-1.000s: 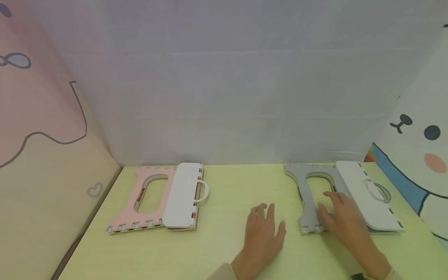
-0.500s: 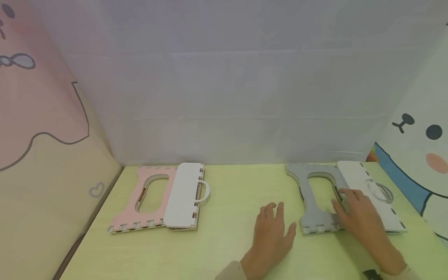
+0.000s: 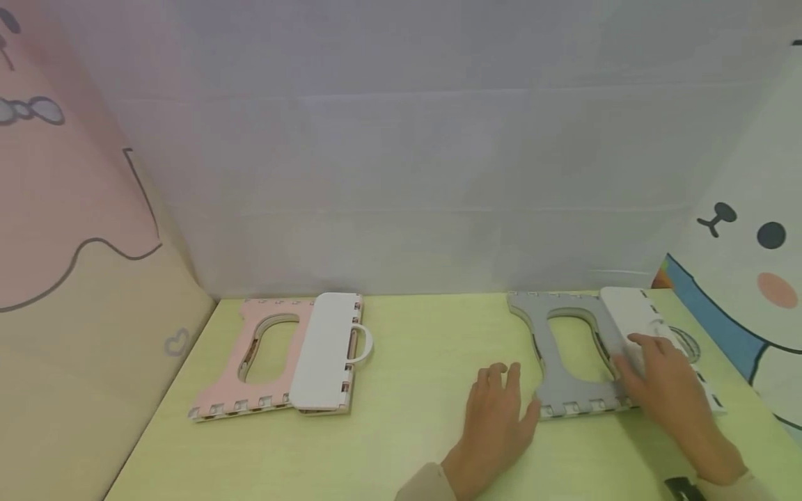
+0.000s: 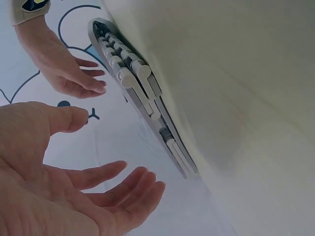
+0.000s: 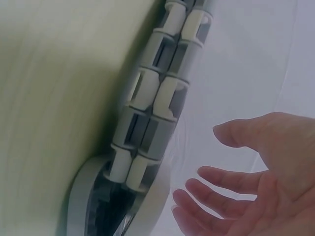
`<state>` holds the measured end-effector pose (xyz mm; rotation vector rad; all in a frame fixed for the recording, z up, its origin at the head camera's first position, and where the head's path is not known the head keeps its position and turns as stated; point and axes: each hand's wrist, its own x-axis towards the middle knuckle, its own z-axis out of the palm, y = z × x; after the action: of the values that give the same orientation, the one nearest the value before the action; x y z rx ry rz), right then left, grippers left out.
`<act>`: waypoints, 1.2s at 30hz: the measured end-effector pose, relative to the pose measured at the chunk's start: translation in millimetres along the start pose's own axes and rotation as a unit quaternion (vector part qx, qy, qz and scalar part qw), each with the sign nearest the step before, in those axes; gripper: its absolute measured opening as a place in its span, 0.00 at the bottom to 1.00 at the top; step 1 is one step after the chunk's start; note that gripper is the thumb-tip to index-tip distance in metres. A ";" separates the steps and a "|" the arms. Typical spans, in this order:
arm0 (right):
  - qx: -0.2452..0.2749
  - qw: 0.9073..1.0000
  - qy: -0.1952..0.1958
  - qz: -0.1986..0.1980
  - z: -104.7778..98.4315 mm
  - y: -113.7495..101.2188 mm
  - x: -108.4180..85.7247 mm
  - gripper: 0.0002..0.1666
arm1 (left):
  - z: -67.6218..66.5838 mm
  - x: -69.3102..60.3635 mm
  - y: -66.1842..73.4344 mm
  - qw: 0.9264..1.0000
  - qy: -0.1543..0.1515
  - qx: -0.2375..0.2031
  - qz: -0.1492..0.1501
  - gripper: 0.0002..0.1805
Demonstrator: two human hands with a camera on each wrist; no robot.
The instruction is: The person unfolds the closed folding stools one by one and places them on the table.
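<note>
A grey and white folding step stool (image 3: 551, 355) lies folded flat on the right of the table. Its white top panel (image 3: 617, 313) is on the right side, with a loop handle (image 3: 689, 344) beyond it. My right hand (image 3: 670, 383) hovers over the white panel, fingers loosely bent. In the right wrist view a gap separates that hand from the stool's hinged edge (image 5: 152, 98). My left hand (image 3: 495, 421) is over the table by the stool's near left corner. Its fingers are relaxed and hold nothing; the left wrist view shows its palm (image 4: 44, 196) facing the stool.
A pink and white folding step stool (image 3: 225, 393) lies folded flat at the left of the yellow-green table (image 3: 426, 334), its white loop handle (image 3: 370, 344) pointing right. A pale sheet (image 3: 401, 174) hangs behind the table, and cartoon-printed cloths (image 3: 752, 299) flank it.
Both hands have moved to the right: the right one from above the grey stool's opening to over its white panel, the left one closer to the stool's near corner. Neither stool has moved.
</note>
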<state>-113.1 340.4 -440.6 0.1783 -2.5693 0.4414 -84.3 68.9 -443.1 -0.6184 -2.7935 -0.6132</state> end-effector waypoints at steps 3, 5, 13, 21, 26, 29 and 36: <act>-0.004 1.000 0.003 0.009 -1.5 2.6 0.1 0.24 | 0.6 2.2 1.9 1.000 -0.007 0.000 -0.001 0.27; -0.006 1.000 0.011 0.007 -2.1 5.0 0.5 0.24 | 1.4 3.1 3.0 1.000 -0.008 0.003 0.001 0.27; -0.007 0.999 -0.010 0.033 -10.1 16.9 4.3 0.24 | 4.8 7.4 6.0 0.999 -0.031 -0.015 0.010 0.29; -0.008 0.996 -0.039 0.078 -15.7 28.8 6.0 0.24 | 9.6 12.6 13.3 0.999 -0.043 -0.017 0.021 0.29; -0.020 0.994 -0.054 0.094 -18.1 34.3 7.9 0.26 | 9.9 14.4 16.8 0.999 -0.047 -0.013 0.021 0.30; -0.037 0.990 -0.071 0.113 -19.4 36.8 9.9 0.28 | 10.8 15.8 18.3 0.998 -0.053 -0.016 0.021 0.30; -0.059 0.970 -0.145 0.186 -25.0 44.5 15.1 0.33 | 15.2 19.0 23.3 0.998 -0.057 -0.020 0.028 0.29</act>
<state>-123.5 390.2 -424.8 -0.3119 -2.9153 0.4214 -92.6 101.6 -443.0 -0.7603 -2.8645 -0.6422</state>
